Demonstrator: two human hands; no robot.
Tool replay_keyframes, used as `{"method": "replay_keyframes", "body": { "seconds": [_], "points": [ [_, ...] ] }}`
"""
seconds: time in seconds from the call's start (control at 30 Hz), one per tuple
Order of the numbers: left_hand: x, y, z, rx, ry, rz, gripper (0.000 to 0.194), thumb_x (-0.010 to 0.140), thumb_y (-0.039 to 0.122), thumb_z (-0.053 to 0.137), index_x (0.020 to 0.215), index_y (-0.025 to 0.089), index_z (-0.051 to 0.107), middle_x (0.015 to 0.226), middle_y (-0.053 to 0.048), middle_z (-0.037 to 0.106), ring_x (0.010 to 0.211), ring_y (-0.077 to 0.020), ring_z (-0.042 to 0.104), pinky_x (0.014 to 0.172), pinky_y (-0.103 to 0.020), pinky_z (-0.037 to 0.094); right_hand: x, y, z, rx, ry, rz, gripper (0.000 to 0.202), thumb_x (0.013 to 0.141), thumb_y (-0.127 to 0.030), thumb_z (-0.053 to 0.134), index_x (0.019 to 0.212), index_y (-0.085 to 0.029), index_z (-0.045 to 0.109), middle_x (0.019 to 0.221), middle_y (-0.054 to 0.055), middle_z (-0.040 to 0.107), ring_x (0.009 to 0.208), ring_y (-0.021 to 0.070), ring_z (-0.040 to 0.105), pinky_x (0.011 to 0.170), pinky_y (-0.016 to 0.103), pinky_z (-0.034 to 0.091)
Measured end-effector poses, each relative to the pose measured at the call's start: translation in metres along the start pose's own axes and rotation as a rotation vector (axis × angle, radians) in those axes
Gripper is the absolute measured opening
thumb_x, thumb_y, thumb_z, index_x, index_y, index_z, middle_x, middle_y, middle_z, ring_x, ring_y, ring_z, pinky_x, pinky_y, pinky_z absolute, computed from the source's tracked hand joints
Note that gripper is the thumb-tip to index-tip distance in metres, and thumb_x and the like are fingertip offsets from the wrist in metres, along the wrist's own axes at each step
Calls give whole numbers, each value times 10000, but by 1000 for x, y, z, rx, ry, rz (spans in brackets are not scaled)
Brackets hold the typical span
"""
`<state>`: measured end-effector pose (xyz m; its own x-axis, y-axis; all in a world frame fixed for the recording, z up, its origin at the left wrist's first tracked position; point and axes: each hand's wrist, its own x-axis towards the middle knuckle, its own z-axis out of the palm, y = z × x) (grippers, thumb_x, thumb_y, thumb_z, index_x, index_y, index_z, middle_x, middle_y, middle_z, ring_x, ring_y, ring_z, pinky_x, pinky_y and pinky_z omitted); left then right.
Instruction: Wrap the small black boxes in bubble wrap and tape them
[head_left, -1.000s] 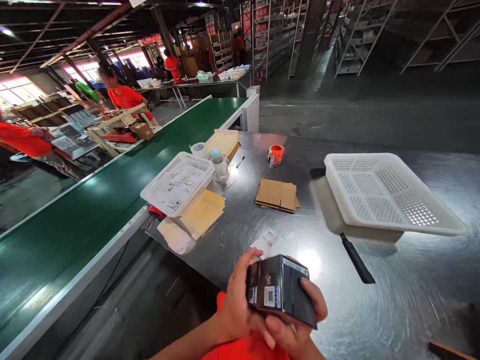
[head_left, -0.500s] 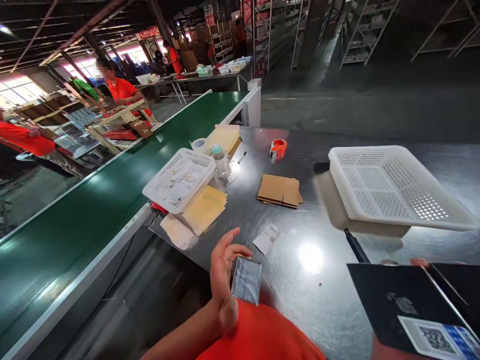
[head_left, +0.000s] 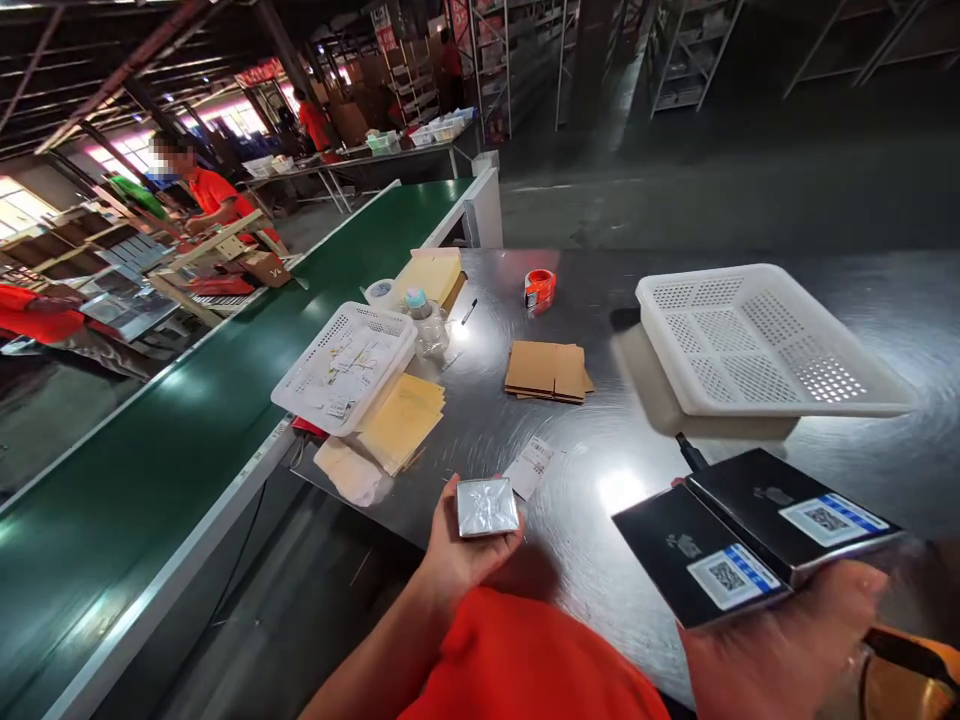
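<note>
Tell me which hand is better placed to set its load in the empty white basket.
Right, probably. The right hand holds the two black boxes just below the white basket; the left hand, holding the silver packet, is farther off.

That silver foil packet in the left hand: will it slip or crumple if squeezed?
The silver foil packet looks glossy, so probably slippery. Its creased surface suggests it dents easily. The left hand cradles it from below, which hints it is light.

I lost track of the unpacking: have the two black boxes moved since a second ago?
Yes. The black boxes left the left hand and went right, now in the right hand below the white basket.
</note>
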<state>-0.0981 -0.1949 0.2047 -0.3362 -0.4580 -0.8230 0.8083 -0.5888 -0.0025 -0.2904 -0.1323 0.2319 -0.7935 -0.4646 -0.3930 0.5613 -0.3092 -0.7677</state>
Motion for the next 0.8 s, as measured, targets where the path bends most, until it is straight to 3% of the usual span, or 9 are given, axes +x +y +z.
{"method": "replay_keyframes", "body": {
  "seconds": [0.13,0.27,0.4,0.57,0.67,0.8],
  "points": [
    [-11,-4,8,35,-17,-18,320,854,426,542,872,119,631,852,-112,608,791,-213,601,668,-329,545,-2,6,-2,-1,0,0,492,704,-578,639,1048,-227,673,1078,48,707,1062,264,646,787,414,587],
    [-19,-3,13,62,-43,-127,342,881,433,530,867,101,611,860,-114,585,786,-180,584,664,-267,534,-6,7,-1,8,35,70,537,651,-606,678,1060,-257,672,1127,27,699,1076,250,641,764,374,589],
    [-16,0,3,175,-147,-173,448,857,523,584,922,81,616,888,-126,620,788,-187,592,645,-271,518,-6,10,-3,0,58,84,633,600,-651,695,1084,-244,672,1052,45,721,958,275,680,722,424,591],
    [-14,1,-7,468,-342,114,574,611,569,828,951,142,650,928,-99,686,788,-237,634,658,-345,512,-2,13,-7,-49,45,56,566,664,-623,640,1085,-245,674,946,48,735,853,265,698,719,429,589],
    [-16,2,-7,629,-437,269,621,563,567,859,999,174,657,923,-68,686,805,-213,638,700,-316,506,-2,12,-5,-55,59,83,534,695,-584,621,1101,-241,669,953,44,735,818,246,699,706,409,592],
    [-18,6,-5,901,-428,552,788,483,406,932,1172,201,608,994,-57,684,856,-189,635,748,-255,484,0,16,-8,-58,47,63,495,727,-556,608,1091,-227,669,950,24,730,773,200,690,665,340,587]
  ]
}}
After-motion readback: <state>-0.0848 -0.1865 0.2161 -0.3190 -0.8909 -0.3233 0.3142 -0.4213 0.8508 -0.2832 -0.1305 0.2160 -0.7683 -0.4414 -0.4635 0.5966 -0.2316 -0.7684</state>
